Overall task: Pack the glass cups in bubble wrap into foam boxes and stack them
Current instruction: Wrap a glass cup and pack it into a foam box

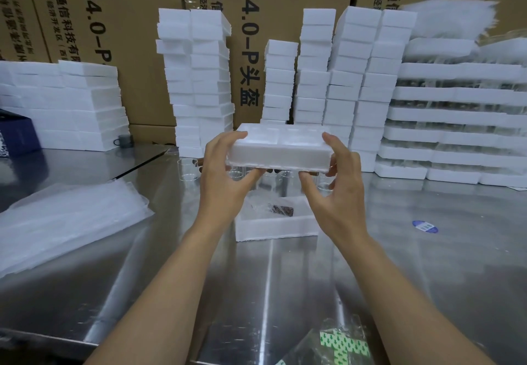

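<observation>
A white foam box [281,152] with two hollows in its top is held in the air above the steel table. My left hand [225,173] grips its left end, thumb below and fingers over the rim. My right hand [335,182] grips its right end the same way. Below it on the table lies another foam box [275,226] with a bubble-wrapped item and a dark piece inside. Several clear glass cups [188,169] stand on the table behind the held box, partly hidden by it.
Tall stacks of foam boxes [199,79] line the back against cardboard cartons [137,22]. More foam stacks [462,113] stand at the right, lower ones [65,105] at the left. A pile of bubble wrap sheets [68,216] lies at the left. A blue sticker [425,226] lies at the right.
</observation>
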The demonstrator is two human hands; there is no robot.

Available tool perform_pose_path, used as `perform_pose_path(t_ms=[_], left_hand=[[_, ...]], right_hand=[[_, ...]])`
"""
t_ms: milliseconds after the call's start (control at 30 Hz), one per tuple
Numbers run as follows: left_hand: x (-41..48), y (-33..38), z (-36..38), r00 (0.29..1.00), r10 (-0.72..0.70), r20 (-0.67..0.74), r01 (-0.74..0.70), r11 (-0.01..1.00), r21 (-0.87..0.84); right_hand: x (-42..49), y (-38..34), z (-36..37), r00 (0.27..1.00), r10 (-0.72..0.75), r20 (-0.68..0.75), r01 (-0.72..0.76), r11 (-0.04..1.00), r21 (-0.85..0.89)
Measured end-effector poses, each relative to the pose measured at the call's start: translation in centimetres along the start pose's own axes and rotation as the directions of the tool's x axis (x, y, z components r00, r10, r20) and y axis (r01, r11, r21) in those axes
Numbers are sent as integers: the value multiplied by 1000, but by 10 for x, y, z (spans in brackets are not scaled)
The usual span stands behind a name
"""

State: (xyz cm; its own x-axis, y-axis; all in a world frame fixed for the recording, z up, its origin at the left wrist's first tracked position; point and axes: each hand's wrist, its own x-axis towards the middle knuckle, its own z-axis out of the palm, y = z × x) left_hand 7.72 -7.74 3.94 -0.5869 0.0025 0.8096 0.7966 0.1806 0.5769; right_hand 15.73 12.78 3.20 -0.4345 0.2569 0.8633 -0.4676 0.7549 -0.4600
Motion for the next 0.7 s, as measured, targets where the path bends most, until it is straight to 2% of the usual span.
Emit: perform_pose_path(t_ms=[233, 333, 433, 533, 633, 700], left_hand=[[2, 10, -3, 992, -126, 19, 127, 976, -175], [6, 13, -7, 983, -181, -9, 173, 954, -245], [7, 11, -9, 970, -241, -27, 227, 941, -253], [7, 11, -8, 955, -297, -23, 281, 925, -254], [7, 11, -7, 937, -349, -19, 325, 890, -319], [6, 8, -6, 924, -383, 4, 367, 884, -290]], right_hand=[[0, 3, 4, 1000, 18, -16, -18, 1000, 20], [0, 5, 6, 994, 97, -41, -93, 992, 90], [2, 3, 6, 982, 161, -100, -140, 972, 191], [4, 0, 3, 976, 184, -120, -163, 973, 164], [4, -1, -1, 974, 216, -67, -206, 970, 129], [2, -1, 0, 969, 245, 18, -244, 956, 161]])
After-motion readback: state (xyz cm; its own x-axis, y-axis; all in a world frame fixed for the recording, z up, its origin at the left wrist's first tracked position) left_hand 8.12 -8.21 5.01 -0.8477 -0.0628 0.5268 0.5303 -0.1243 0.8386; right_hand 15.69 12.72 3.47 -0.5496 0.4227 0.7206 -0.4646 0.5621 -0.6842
